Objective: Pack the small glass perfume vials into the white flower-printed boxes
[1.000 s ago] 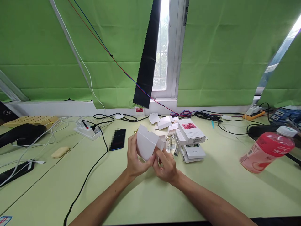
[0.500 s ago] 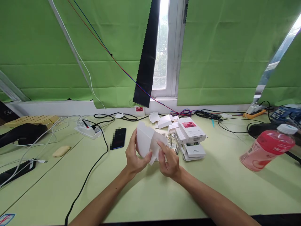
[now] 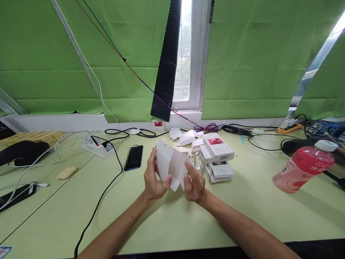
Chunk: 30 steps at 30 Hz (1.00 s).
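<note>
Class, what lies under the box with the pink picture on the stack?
Beneath the top box show other white boxes, one bearing a partly covered picture. Whatever lies further back underneath is hidden.

Office-like workspace: long table (image 3: 161,230), power strip (image 3: 101,150), coiled cables (image 3: 237,130).

the right hand (image 3: 195,184) has moved away from the left hand (image 3: 155,183), whose thumb no longer meets its fingers. the white, angular thin-card box (image 3: 164,162), its side almost closed a second ago, now gapes, a panel spread rightward and the pale inside showing.
</note>
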Motion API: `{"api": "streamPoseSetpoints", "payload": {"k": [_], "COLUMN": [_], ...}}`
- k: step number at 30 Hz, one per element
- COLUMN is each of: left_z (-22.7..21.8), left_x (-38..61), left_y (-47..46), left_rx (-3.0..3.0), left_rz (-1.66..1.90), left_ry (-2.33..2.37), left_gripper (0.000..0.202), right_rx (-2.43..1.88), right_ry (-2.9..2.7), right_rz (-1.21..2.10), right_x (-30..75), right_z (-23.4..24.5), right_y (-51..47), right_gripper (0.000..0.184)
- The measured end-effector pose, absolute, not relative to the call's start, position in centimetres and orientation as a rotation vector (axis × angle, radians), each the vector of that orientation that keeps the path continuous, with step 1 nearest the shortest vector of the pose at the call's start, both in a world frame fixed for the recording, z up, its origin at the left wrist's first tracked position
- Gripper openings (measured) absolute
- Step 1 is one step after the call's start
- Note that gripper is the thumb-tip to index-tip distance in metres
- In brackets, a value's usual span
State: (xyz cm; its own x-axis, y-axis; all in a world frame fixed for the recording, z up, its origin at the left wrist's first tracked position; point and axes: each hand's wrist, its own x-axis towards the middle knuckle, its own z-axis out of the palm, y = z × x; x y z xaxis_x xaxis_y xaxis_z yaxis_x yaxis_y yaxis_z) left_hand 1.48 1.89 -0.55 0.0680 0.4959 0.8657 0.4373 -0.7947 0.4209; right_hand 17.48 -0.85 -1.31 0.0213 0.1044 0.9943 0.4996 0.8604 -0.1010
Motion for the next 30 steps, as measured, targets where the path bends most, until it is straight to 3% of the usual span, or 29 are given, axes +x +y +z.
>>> {"api": "streamPoseSetpoints", "payload": {"k": [16, 30], "left_z": [-0.9, -0.8], "left_x": [2.0, 1.8], "left_y": [1.2, 0.9], "left_rx": [2.218, 2.152], "left_rz": [1.888, 1.83], "left_ry": [0.803, 0.882], "left_gripper": [0.091, 0.094], "right_rx": [-0.54, -0.597], "right_ry": [-1.54, -1.604], "right_rz": [0.05, 0.088], "right_x": [17.5, 17.2], "right_z": [-2.0, -2.8], "right_y": [-0.6, -0.6], "right_gripper": [0.067, 0.079]}}
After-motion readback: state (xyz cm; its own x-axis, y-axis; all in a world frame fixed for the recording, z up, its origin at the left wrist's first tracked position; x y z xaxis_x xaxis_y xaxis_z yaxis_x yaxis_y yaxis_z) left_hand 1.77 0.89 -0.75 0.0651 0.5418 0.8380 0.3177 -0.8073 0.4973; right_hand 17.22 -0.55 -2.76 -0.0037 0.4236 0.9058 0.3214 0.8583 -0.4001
